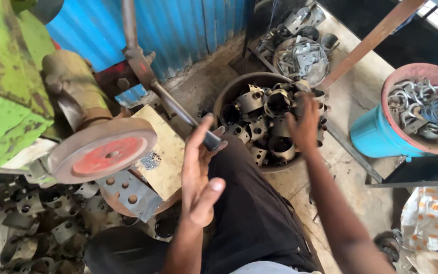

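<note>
My left hand (198, 172) rests against the dark grip at the end of a long metal lever (176, 106) of the green press machine (6, 86); the fingers are loosely spread along the handle, thumb free. My right hand (304, 124) reaches into a round basin (224, 99) heaped with dark bent metal clamp pieces (264, 119), fingers down among them; whether it grips one is hidden. A round reddish disc (102, 152) sits at the machine's base beside a yellowish plate (166, 157).
A blue bucket with a pink rim (381, 139) holds curved metal hooks at the right. More metal parts lie in a wire basket (302, 58) at the back. Loose clamp pieces (36, 223) pile at lower left. Blue corrugated wall (188, 25) behind.
</note>
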Demonstrator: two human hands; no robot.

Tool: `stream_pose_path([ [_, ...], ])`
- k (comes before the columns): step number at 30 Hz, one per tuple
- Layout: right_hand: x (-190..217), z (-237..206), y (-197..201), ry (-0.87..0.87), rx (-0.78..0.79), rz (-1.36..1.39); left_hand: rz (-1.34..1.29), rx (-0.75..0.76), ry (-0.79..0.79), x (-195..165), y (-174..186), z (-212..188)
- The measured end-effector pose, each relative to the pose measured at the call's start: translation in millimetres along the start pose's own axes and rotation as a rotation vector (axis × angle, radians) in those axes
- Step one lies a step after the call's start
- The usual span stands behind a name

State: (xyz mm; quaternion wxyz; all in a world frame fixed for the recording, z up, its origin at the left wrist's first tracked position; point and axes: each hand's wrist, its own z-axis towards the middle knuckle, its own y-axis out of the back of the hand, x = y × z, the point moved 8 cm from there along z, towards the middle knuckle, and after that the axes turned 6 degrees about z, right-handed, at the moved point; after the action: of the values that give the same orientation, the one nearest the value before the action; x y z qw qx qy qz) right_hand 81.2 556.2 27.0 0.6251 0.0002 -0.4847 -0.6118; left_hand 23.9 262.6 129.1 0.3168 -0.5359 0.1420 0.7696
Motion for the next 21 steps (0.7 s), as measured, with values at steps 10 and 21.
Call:
stream_pose_path([
  [10,-34.2,29.7,-23.2,0.113,0.263,-0.478,0.05,0.036,-0.03,-17.7,-3.3,-9.2],
  [21,113.9,-88.6,-29.7,0.358,0.32,0.402,0.011,-0.055,-0.093,-4.3,-6.9,-13.0],
])
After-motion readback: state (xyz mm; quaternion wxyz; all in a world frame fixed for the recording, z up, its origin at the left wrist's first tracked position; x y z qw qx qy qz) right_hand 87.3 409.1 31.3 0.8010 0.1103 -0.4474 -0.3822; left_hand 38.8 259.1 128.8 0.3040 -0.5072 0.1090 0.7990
